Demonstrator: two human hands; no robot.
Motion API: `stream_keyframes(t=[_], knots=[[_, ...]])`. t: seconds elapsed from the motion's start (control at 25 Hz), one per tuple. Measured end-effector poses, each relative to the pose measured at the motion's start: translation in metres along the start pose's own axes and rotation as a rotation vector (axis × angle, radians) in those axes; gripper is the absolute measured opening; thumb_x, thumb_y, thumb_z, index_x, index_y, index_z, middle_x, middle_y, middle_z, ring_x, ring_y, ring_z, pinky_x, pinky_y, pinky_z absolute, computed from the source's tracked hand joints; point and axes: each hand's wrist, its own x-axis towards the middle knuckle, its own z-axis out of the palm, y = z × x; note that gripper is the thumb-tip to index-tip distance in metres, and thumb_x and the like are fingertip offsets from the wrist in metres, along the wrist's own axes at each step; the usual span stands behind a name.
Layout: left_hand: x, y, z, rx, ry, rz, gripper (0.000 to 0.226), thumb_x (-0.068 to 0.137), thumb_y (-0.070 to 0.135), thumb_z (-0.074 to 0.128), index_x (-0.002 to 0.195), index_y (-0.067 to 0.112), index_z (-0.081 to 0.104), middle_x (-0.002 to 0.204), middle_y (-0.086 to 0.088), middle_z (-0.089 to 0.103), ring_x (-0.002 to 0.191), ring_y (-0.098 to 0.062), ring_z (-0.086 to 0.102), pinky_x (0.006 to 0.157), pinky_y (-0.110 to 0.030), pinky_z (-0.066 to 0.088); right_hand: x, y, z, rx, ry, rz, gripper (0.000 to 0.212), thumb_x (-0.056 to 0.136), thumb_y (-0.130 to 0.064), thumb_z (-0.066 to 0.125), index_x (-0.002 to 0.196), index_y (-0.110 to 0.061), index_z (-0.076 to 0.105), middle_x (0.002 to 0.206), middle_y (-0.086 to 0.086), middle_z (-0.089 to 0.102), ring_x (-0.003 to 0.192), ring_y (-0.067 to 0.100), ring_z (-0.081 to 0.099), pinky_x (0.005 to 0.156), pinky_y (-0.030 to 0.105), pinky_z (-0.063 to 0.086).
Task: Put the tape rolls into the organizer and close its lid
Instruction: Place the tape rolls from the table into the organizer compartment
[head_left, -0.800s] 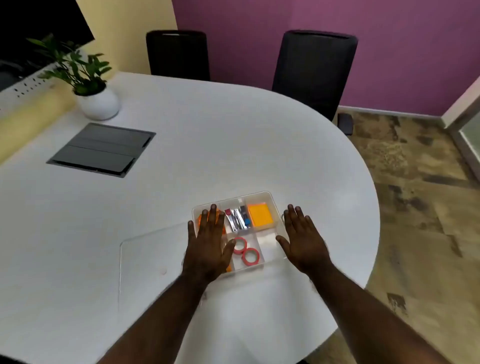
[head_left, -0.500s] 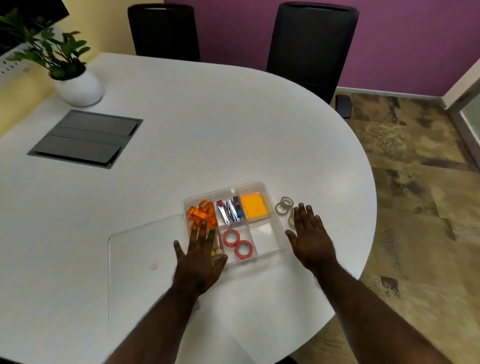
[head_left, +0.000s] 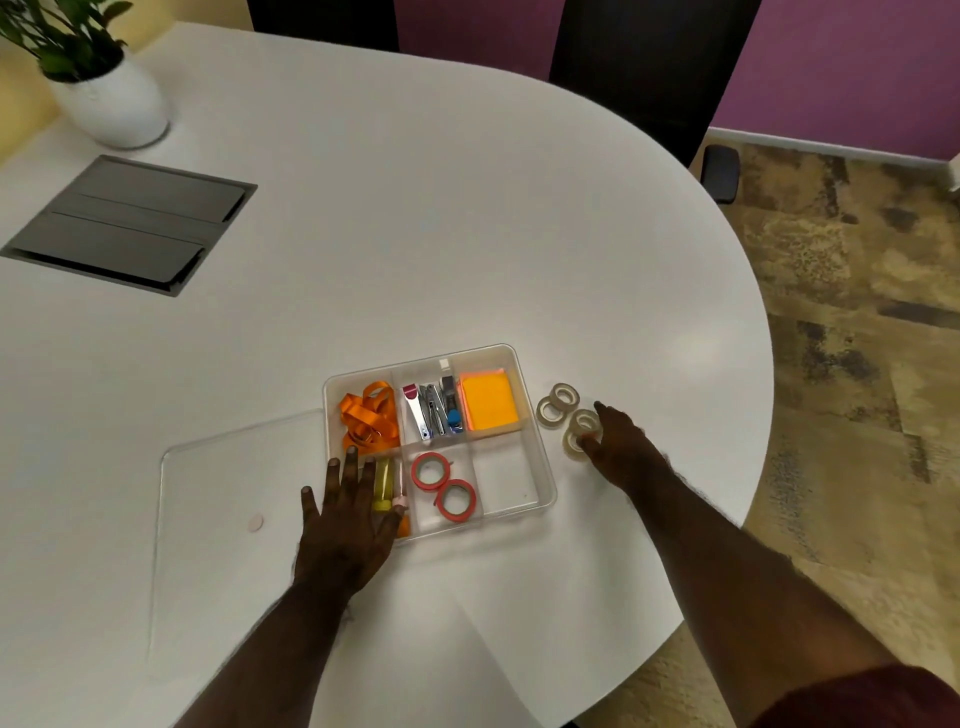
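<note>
Right of the organizer (head_left: 540, 452), on the bench (head_left: 467, 234), the right hand (head_left: 621, 447) has just reached four tape rolls (head_left: 563, 415), its grip starting to close on the nearest. The left hand (head_left: 345, 525) rests flat, open, steadying the organizer's left edge. Loading now begins; lid (head_left: 234, 493) lies off, left.

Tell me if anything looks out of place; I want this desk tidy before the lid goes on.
Four clear tape rolls lie loose on the table right of the organizer, by the right hand. The lid lies flat to its left. Nothing looks spilled or damaged.
</note>
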Motion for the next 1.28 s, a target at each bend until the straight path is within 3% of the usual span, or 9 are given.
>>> stream_keyframes(t=[0.16,0.4,0.56,0.64,0.76,0.92,1.12,1.28], knots=[[-0.005,0.007,0.007,-0.019,0.041,0.03,0.092,0.084,0.069,-0.007,0.153,0.014,0.017,0.162,-0.013,0.007,0.149,-0.035,0.006,0.116,-0.065,0.014,0.013,-0.008,0.004,-0.01,0.026,0.019,0.064,0.094,-0.033,0.054,0.15,-0.018,0.028,0.148,0.012,0.04,0.133,0.034,0.043,0.109,0.047,0.039],[0.0,0.013,0.009,-0.013,0.048,0.021,0.083,0.092,0.061,0.004,0.148,0.006,0.032,0.156,-0.02,0.026,0.144,-0.043,0.023,0.109,-0.07,0.026,0.021,-0.008,0.011,-0.073,0.1,0.048,0.053,0.093,-0.026,0.053,0.144,-0.022,0.038,0.133,0.012,0.048,0.12,0.034,0.052,0.099,0.045,0.047],[0.004,0.011,0.014,-0.031,0.068,-0.007,0.083,0.09,0.064,0.003,0.151,0.01,0.023,0.16,-0.017,0.017,0.147,-0.04,0.015,0.113,-0.068,0.02,0.024,0.002,0.006,0.011,0.064,0.034,0.058,0.086,-0.025,0.062,0.14,-0.02,0.042,0.131,0.014,0.049,0.12,0.035,0.05,0.099,0.045,0.047],[0.006,0.009,0.016,-0.033,0.082,-0.013,0.083,0.089,0.064,0.004,0.152,0.012,0.019,0.161,-0.015,0.013,0.148,-0.037,0.011,0.115,-0.067,0.016,0.021,0.001,0.003,0.084,0.174,-0.02,0.06,0.081,-0.025,0.069,0.136,-0.016,0.047,0.126,0.015,0.053,0.117,0.036,0.053,0.096,0.045,0.049],[0.006,0.01,0.018,-0.047,0.072,-0.02,0.084,0.088,0.065,0.001,0.152,0.013,0.017,0.161,-0.013,0.011,0.148,-0.035,0.008,0.116,-0.067,0.013,0.01,-0.02,0.001,0.15,0.313,-0.267,0.059,0.077,-0.026,0.074,0.132,-0.017,0.052,0.122,0.011,0.058,0.113,0.031,0.056,0.093,0.041,0.05],[0.007,0.011,0.018,-0.052,0.068,-0.04,0.087,0.086,0.066,-0.005,0.153,0.014,0.013,0.162,-0.011,0.007,0.15,-0.033,0.006,0.116,-0.067,0.012,-0.016,-0.063,0.021,-0.036,0.257,-0.605,0.059,0.079,-0.032,0.073,0.132,-0.022,0.05,0.126,0.004,0.059,0.111,0.024,0.058,0.08,0.036,0.055],[0.005,0.012,0.018,-0.076,0.077,-0.024,0.085,0.089,0.064,-0.002,0.151,0.011,0.021,0.16,-0.015,0.015,0.148,-0.037,0.013,0.114,-0.069,0.016,-0.022,-0.101,0.056,-0.352,0.123,-0.509,0.05,0.081,-0.02,0.074,0.126,-0.019,0.05,0.13,0.005,0.051,0.102,0.025,0.062,0.072,0.037,0.059],[0.008,0.01,0.023,-0.086,0.093,-0.039,0.081,0.09,0.062,0.005,0.152,0.012,0.019,0.161,-0.013,0.013,0.148,-0.034,0.01,0.115,-0.068,0.014,-0.023,-0.111,0.064,-0.364,0.156,-0.446,0.054,0.079,-0.017,0.077,0.125,-0.014,0.049,0.13,0.008,0.05,0.099,0.026,0.062,0.072,0.037,0.059]])
